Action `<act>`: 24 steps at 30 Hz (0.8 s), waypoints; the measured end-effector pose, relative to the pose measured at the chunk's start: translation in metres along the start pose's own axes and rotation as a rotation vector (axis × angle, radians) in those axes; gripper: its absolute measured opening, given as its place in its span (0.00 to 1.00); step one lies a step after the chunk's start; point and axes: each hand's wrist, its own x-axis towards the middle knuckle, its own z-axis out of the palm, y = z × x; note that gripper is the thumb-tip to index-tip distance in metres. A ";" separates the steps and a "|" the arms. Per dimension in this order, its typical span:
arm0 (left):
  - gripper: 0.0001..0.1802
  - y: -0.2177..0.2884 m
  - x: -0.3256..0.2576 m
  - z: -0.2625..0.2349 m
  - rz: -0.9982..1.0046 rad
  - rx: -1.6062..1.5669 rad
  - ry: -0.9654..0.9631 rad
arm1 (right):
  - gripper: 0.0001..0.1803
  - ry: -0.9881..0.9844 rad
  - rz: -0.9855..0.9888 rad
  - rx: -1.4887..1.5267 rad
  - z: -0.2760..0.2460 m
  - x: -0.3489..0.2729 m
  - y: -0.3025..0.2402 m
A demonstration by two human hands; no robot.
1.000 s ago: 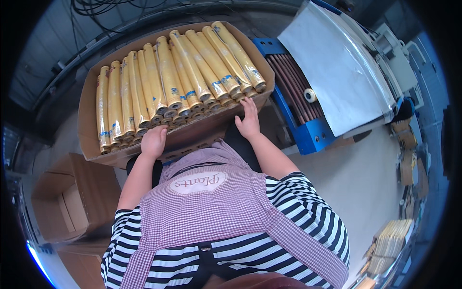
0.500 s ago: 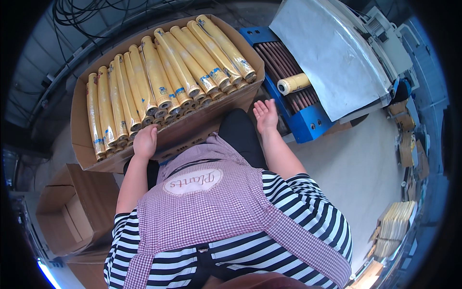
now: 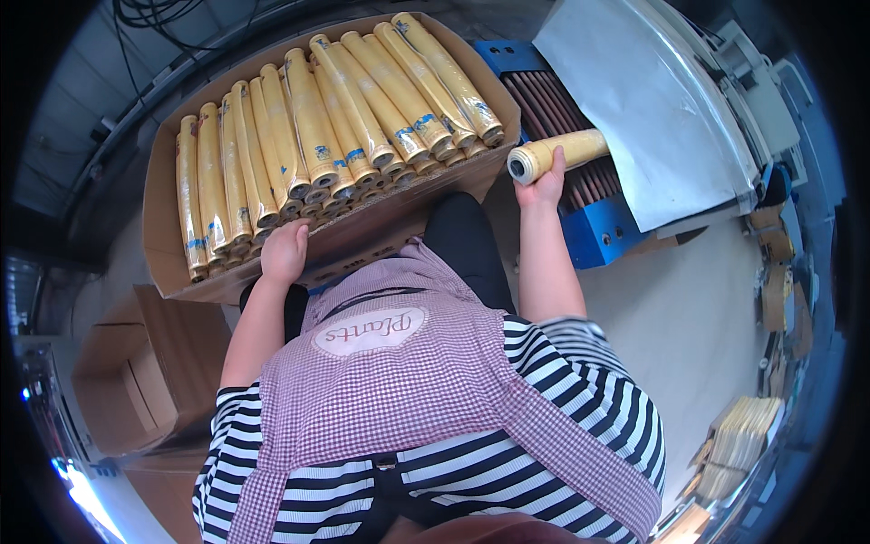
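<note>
A wide cardboard box (image 3: 381, 231) in front of me holds several long yellow film-wrapped rolls (image 3: 308, 127) packed side by side. My left hand (image 3: 285, 252) rests on the box's near rim, fingers curled over the edge. My right hand (image 3: 541, 186) grips the near end of one more yellow roll (image 3: 562, 152), which lies across the rollers of a blue conveyor (image 3: 598, 227) to the right of the box.
A grey sheet (image 3: 652, 100) hangs over the conveyor's far part. Flat and folded cardboard boxes (image 3: 136, 381) stand at my lower left. Stacked cartons and papers (image 3: 743, 435) sit at the right on a pale floor. Cables (image 3: 154, 14) lie at the top left.
My right hand left the box's right edge and moved right to the conveyor, closing on a roll that came out from under the sheet. My left hand stayed on the box rim.
</note>
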 end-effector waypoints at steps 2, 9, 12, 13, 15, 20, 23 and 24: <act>0.17 -0.006 -0.001 0.006 0.018 -0.013 0.018 | 0.27 -0.080 0.054 0.072 0.042 -0.052 0.000; 0.19 -0.007 0.011 0.005 -0.033 0.012 -0.007 | 0.28 -0.384 0.248 0.226 0.129 -0.160 -0.019; 0.18 -0.006 0.005 0.005 -0.035 -0.001 -0.021 | 0.30 -0.340 0.262 0.189 0.146 -0.183 -0.012; 0.18 -0.004 0.005 0.003 -0.024 -0.006 -0.016 | 0.30 -0.304 0.238 0.129 0.149 -0.189 -0.003; 0.18 0.009 0.008 -0.006 0.112 -0.243 -0.056 | 0.28 -0.219 0.305 0.013 0.156 -0.207 0.022; 0.39 0.128 0.031 -0.096 0.310 -1.242 -0.398 | 0.23 -0.226 0.450 -0.261 0.114 -0.226 0.091; 0.51 0.170 0.046 -0.116 0.374 -0.185 -0.629 | 0.23 -0.313 0.497 -0.458 0.075 -0.226 0.126; 0.56 0.162 0.056 -0.105 0.340 -0.229 -0.758 | 0.23 -0.385 0.540 -0.598 0.069 -0.228 0.130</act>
